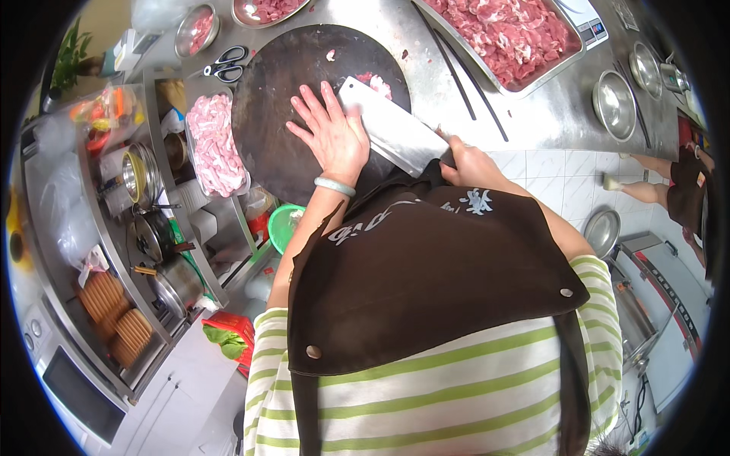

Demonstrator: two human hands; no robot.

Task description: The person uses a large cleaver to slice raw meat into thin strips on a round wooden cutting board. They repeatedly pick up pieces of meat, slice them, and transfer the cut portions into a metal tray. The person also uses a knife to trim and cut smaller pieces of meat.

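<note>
My right hand (470, 163) grips the handle of a broad steel cleaver (399, 128), whose blade lies slantwise over the near right part of a round, dark chopping block (274, 102). With fingers spread and the palm turned up, my left hand (336, 131) is beside the blade, above the block, holding nothing; a pale bangle circles its wrist. Scraps of fatty meat (380, 86) rest on the block just beyond the blade. A clear tub of pale pink meat strips (215, 145) stands left of the block. A metal tray at the upper right holds a heap of cut red meat (513, 34).
Black-handled scissors (228, 65) lie left of the block. Long dark chopsticks (467, 85) lie to its right, with steel bowls (614, 105) farther right. A green basket (282, 228) is below the counter's edge. Another person (687, 176) stands at the far right.
</note>
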